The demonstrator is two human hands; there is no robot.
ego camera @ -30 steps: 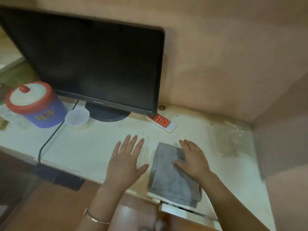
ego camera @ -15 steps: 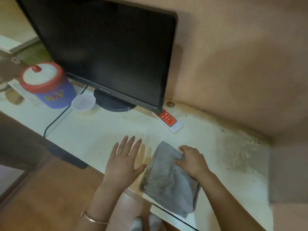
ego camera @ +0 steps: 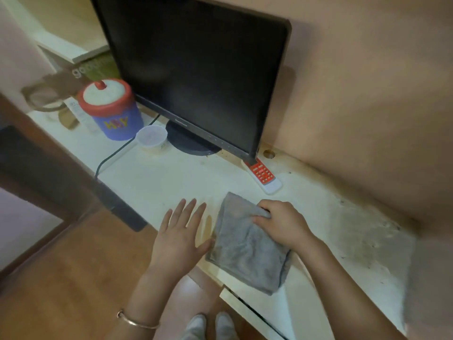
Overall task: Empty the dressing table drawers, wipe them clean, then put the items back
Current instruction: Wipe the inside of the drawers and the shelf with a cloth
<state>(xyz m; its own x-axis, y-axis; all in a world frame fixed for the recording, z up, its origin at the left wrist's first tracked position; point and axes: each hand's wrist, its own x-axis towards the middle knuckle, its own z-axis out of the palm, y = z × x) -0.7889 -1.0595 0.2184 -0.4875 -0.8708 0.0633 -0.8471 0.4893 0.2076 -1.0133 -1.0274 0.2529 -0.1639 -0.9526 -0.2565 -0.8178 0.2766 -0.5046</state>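
1. A folded grey cloth (ego camera: 247,249) is being pressed onto the cream tabletop (ego camera: 171,177) near its front edge, with one corner of the cloth hanging slightly past that edge.
2. The cloth is being gripped at its upper right part by the right hand (ego camera: 282,223); the fingers (ego camera: 263,213) are curled narrow and are bunching a fold of the fabric.
3. The left hand (ego camera: 180,238) is being held flat on the tabletop just beside the cloth, fingers spread wide and nothing being held; its thumb is touching the cloth's left edge.
4. A thin bangle (ego camera: 137,321) is being worn on the left wrist.
5. A dark, switched-off monitor (ego camera: 196,69) is being supported on a round base at the back of the tabletop.
6. A red and white remote (ego camera: 263,176) is lying beside the monitor's lower right corner, well apart from the cloth.
7. A purple tub (ego camera: 115,116) with a red and white lid is standing to the left of the monitor, with a small clear cup (ego camera: 152,138) just beside it.
8. A grey, stained patch (ego camera: 362,231) is showing on the tabletop to the right of the right hand.
9. A drawer front (ego camera: 255,312) is showing below the tabletop edge, under the cloth; whether it is open cannot be told.
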